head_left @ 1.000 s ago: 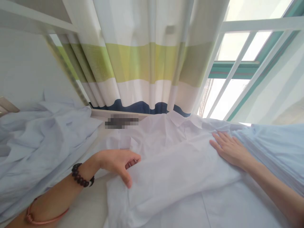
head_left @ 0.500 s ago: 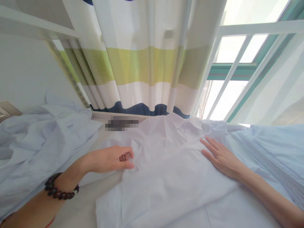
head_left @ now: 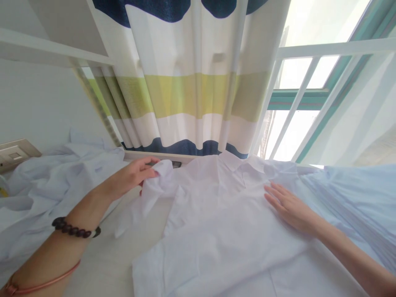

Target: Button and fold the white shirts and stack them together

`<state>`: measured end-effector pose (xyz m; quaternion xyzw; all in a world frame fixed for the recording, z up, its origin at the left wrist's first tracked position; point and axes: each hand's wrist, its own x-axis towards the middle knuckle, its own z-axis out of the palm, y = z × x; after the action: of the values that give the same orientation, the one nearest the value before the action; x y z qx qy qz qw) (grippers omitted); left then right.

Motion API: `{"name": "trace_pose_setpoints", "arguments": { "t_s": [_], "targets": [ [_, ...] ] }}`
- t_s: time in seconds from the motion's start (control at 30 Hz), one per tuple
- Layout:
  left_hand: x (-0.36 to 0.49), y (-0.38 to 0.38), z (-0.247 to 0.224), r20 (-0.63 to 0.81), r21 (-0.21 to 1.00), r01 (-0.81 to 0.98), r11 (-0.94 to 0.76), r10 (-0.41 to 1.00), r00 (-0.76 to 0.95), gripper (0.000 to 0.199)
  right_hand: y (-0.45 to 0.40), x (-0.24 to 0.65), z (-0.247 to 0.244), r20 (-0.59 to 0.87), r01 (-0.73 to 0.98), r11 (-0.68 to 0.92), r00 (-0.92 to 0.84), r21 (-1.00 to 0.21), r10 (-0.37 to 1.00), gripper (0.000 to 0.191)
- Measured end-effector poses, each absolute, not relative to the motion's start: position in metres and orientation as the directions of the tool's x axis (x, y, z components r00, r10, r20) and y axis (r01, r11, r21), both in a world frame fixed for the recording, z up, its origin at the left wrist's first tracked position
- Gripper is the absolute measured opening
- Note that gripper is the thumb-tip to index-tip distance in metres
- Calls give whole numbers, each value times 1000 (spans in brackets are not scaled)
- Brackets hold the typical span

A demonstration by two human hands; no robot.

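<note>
A white collared shirt (head_left: 213, 214) lies spread out in front of me, its collar toward the curtain. My left hand (head_left: 136, 175) pinches part of the shirt, which looks like a sleeve, and holds it raised above the pale surface. The loose end of that cloth hangs down below my fingers. On the shirt's right side, near the collar, my right hand (head_left: 287, 206) rests flat with its fingers stretched out. A beaded bracelet sits on my left wrist.
Crumpled white clothes (head_left: 62, 177) are heaped at the left, by a wall switch plate (head_left: 18, 152). Folded light-blue cloth (head_left: 365, 194) lies at the right. A striped curtain (head_left: 192, 95) hangs behind white rails (head_left: 334, 48). A dark object behind my left hand is mostly hidden.
My left hand has moved up and left and taken hold of the sleeve-like part, lifting it off the surface. My right hand has stayed nearly in place. The view has tilted up slightly.
</note>
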<state>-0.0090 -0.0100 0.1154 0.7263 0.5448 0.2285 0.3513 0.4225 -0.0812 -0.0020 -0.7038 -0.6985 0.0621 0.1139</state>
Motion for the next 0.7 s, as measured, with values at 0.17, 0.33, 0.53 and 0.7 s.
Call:
{"name": "trace_pose_setpoints", "arguments": {
  "t_s": [0.17,0.33,0.53,0.7],
  "targets": [
    [68,-14,116,10,1000,13,-18,897,443,24,-98,377,35,52,704,93,-79,-704,995,59],
    [139,-19,82,-9,982,-134,133,740,673,41,-102,336,37,-31,311,31,-190,-950,981,58],
    [109,-7,83,2,783,427,-453,687,726,46,-92,334,22,-20,-56,-20,-6,-998,1000,53],
    [93,-12,82,-48,195,782,-591,791,610,61,-85,339,46,63,-101,74,110,-992,992,42]
  ]
}}
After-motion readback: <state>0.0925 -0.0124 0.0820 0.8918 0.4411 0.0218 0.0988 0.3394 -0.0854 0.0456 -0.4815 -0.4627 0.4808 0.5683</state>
